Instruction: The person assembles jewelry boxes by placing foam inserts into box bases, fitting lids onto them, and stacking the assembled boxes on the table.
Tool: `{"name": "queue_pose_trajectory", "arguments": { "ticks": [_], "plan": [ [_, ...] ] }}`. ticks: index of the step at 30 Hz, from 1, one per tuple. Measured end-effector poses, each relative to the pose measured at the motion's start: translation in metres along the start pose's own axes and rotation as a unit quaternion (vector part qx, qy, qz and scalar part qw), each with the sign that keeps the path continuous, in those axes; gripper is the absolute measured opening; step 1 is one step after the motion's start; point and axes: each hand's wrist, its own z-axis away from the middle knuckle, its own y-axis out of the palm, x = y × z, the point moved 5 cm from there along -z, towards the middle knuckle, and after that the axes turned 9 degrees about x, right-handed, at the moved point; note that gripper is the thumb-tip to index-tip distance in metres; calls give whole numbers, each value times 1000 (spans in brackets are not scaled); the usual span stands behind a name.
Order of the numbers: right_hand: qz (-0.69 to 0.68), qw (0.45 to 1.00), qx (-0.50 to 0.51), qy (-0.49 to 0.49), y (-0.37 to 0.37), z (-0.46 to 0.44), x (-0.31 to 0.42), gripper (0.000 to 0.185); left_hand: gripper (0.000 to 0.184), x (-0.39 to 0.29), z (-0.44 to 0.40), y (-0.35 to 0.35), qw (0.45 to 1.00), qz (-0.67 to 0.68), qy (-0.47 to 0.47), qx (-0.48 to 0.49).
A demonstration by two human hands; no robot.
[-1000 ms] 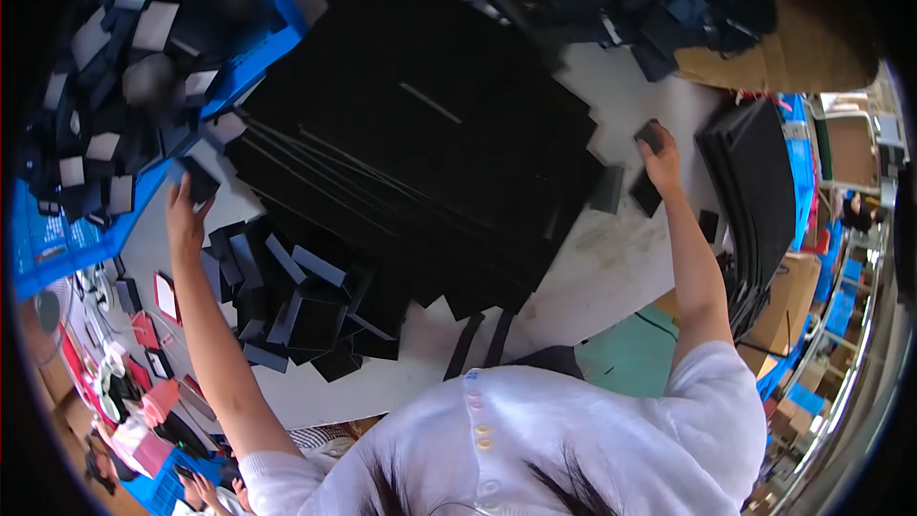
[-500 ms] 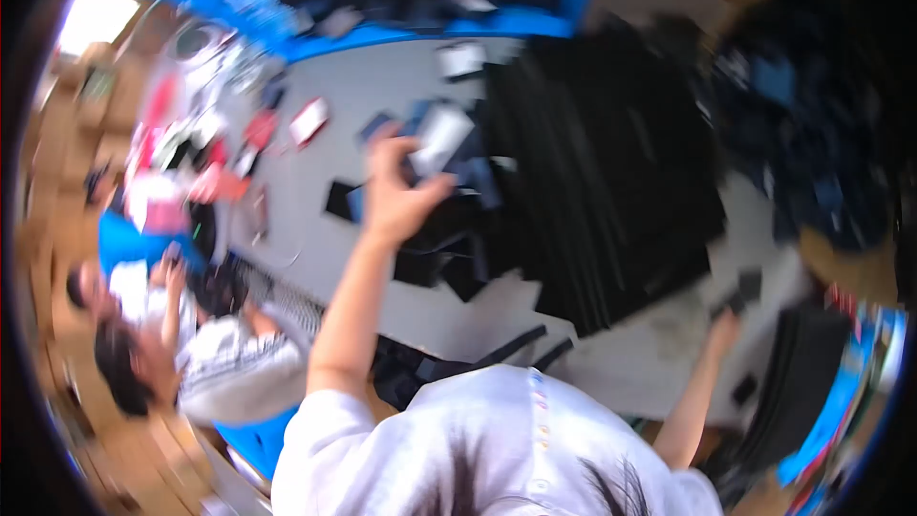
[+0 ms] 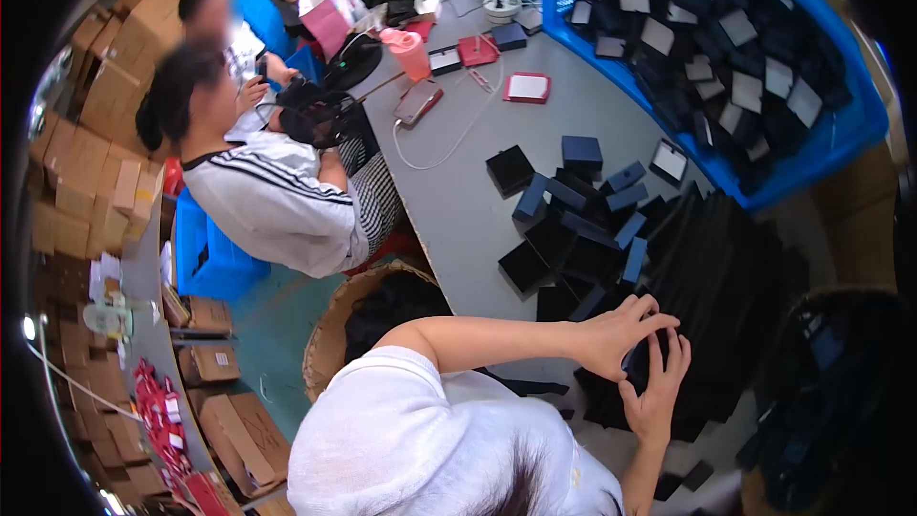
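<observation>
My left hand point(image 3: 616, 334) and my right hand point(image 3: 659, 387) meet over the near part of a big stack of black sheets point(image 3: 735, 277). Between their curved fingers they hold a small dark box, mostly hidden by the fingers. Just beyond the hands lies a loose pile of dark blue and black boxes point(image 3: 583, 244). One box with a white face point(image 3: 669, 161) rests beside the pile.
A blue crate point(image 3: 764, 193) full of dark boxes stands at the upper right. Phones, cables and a pink bottle point(image 3: 408, 54) lie on the grey table point(image 3: 458, 220). Co-workers point(image 3: 277, 201) sit at the left. Dark items are heaped at the right point(image 3: 826, 382).
The view has swung left. My hands were far apart, each near or holding a small dark piece; now they have come together around one box over the black stack.
</observation>
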Motion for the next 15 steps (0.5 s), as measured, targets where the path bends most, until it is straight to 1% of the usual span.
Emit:
{"name": "queue_pose_trajectory", "arguments": {
  "ticks": [1,2,3,4,5,7,9,11,12,14,15],
  "plan": [
    [-4,1000,7,1,5,-2,0,63,96,0,3,-2,1000,-15,9,-1],
    [12,1000,13,-11,11,-3,2,62,95,0,3,1,999,-6,10,39],
    [27,999,19,-23,15,-4,5,60,96,2,6,10,999,11,17,44],
    [49,999,18,-13,19,-3,10,55,97,6,7,8,999,26,18,35],
    [50,998,20,-16,17,-3,12,55,98,6,8,5,998,44,21,30],
    [-46,999,3,14,12,-5,10,55,98,4,9,-2,998,41,29,27],
    [-124,987,-92,50,5,-1,3,53,99,2,9,0,998,46,35,23],
    [-186,963,-167,97,13,0,-12,52,98,-5,6,0,996,12,93,-6],
    [-184,964,-167,97,17,-1,-13,52,96,-7,5,1,996,26,85,7],
    [-289,930,-177,141,23,-1,-18,50,95,-10,2,-4,995,30,100,1],
    [-289,930,-176,142,20,-1,-16,50,94,-10,2,-6,993,33,113,-5]
  ]
}}
